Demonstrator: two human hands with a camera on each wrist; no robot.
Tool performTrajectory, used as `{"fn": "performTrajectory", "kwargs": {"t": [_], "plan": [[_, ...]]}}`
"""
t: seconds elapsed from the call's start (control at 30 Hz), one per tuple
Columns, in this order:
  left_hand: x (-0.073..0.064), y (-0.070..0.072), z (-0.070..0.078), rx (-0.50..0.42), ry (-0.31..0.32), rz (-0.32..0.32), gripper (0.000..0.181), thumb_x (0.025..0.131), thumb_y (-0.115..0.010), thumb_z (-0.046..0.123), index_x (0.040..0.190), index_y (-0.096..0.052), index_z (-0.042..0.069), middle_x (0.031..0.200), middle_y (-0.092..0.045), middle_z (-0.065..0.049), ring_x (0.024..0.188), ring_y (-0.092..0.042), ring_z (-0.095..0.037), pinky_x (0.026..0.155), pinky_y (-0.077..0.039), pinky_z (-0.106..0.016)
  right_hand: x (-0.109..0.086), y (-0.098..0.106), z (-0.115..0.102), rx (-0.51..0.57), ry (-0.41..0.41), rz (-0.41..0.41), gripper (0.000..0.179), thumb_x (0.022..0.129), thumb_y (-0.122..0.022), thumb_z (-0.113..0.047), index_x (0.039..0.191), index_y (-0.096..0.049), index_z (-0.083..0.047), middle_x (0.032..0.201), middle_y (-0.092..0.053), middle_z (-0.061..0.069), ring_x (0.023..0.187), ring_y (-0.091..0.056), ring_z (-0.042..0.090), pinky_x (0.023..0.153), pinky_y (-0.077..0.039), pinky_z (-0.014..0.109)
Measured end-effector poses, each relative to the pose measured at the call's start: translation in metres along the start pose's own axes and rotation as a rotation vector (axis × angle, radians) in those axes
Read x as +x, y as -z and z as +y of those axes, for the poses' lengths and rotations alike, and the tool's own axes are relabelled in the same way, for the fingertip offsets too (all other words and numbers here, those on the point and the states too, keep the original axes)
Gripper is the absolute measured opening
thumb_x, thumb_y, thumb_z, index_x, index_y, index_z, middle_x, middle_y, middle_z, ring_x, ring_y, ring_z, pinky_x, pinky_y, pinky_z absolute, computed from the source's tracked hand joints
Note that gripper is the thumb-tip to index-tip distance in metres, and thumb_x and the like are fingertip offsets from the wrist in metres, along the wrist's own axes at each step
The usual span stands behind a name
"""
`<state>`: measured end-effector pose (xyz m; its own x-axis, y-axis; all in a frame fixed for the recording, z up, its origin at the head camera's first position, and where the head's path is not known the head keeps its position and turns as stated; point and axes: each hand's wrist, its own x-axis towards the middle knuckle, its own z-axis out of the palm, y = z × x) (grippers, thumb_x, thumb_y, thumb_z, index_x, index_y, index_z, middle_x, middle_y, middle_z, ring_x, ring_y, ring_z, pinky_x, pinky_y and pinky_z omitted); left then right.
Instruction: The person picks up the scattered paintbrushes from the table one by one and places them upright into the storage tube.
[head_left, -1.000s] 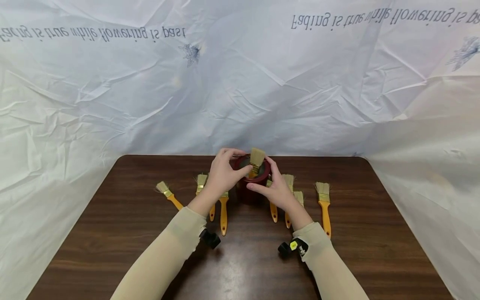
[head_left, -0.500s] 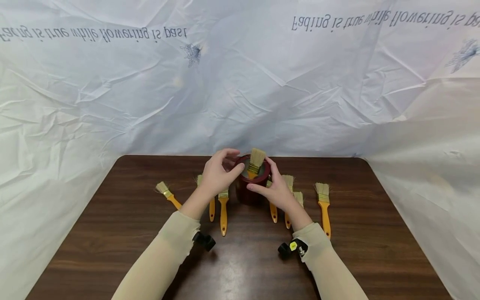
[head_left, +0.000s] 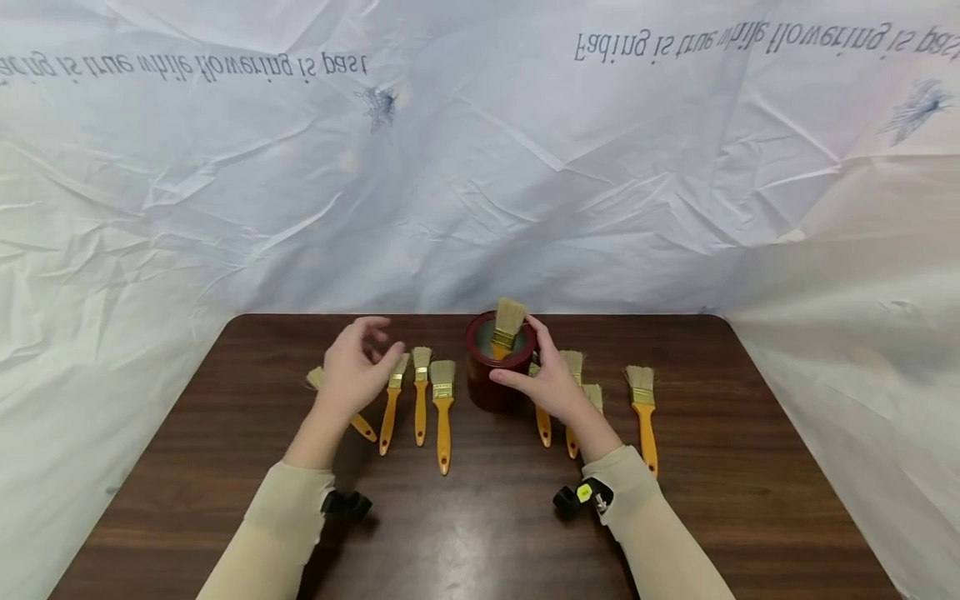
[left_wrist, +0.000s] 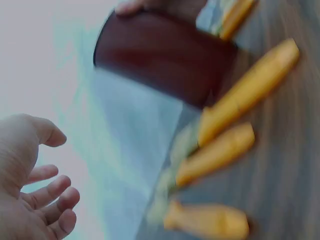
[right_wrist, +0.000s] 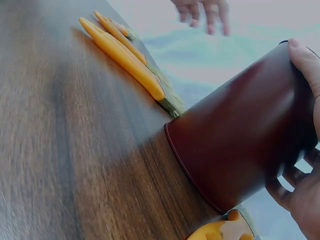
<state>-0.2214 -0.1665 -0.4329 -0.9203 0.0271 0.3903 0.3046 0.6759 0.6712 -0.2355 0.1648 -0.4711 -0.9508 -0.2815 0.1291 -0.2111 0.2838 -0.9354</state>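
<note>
A dark red cylindrical pot stands on the table, with one paintbrush in it, bristles up. My right hand holds the pot by its right side; in the right wrist view the thumb lies at the rim and the fingers curl round the wall. My left hand hovers with nothing in it, fingers loosely bent, over the leftmost paintbrush, hiding part of it. Other brushes with yellow handles, such as the wide paintbrush, lie between that hand and the pot.
Right of the pot lie several more paintbrushes, some partly covered by the right hand; the outermost paintbrush lies apart. The brown wooden table ends at the back against a white, printed sheet.
My left hand has let go of the paintbrush in the pot and moved left and towards me, over the left brushes. My right hand keeps its hold on the pot.
</note>
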Motion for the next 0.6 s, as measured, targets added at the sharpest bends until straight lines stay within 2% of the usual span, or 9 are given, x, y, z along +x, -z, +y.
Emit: {"fn": "performTrajectory", "kwargs": {"t": [0.1,0.27,0.4,0.6], "plan": [[-0.013,0.010,-0.023,0.084,0.045,0.033,0.042,0.102,-0.076,0.021,0.138,-0.067,0.002,0.109,-0.071,-0.019,0.080,-0.065,-0.030,0.072,-0.051,-0.046,-0.001,0.000,0.001,0.003,-0.007,0.000,0.114,0.093,-0.089,-0.047,0.176,-0.014,-0.029,0.164,-0.045,0.011,0.155,-0.041,0.040,0.117,-0.041,0.069],[-0.034,0.022,-0.050,0.199,0.146,-0.016,0.046,0.103,-0.073,0.029,0.137,-0.065,-0.002,0.100,-0.070,-0.016,0.073,-0.062,-0.026,0.068,-0.049,-0.046,-0.002,0.001,-0.001,-0.005,-0.020,0.009,0.114,0.093,-0.089,-0.046,0.176,-0.014,-0.028,0.167,-0.041,0.012,0.157,-0.039,0.040,0.119,-0.039,0.068],[-0.046,0.031,-0.062,0.269,0.230,-0.071,0.050,0.102,-0.075,0.035,0.131,-0.064,-0.004,0.091,-0.067,-0.013,0.066,-0.059,-0.024,0.063,-0.048,-0.045,-0.002,0.001,-0.003,-0.014,-0.014,0.007,0.113,0.094,-0.088,-0.046,0.176,-0.013,-0.028,0.168,-0.040,0.013,0.157,-0.038,0.041,0.119,-0.039,0.068],[-0.052,0.037,-0.070,0.329,0.326,-0.183,0.054,0.100,-0.077,0.047,0.117,-0.059,-0.001,0.088,-0.066,-0.013,0.070,-0.062,-0.027,0.064,-0.049,-0.045,-0.002,-0.001,-0.003,-0.022,-0.025,0.005,0.113,0.094,-0.088,-0.045,0.176,-0.013,-0.027,0.168,-0.040,0.014,0.157,-0.039,0.042,0.118,-0.040,0.068]]}}
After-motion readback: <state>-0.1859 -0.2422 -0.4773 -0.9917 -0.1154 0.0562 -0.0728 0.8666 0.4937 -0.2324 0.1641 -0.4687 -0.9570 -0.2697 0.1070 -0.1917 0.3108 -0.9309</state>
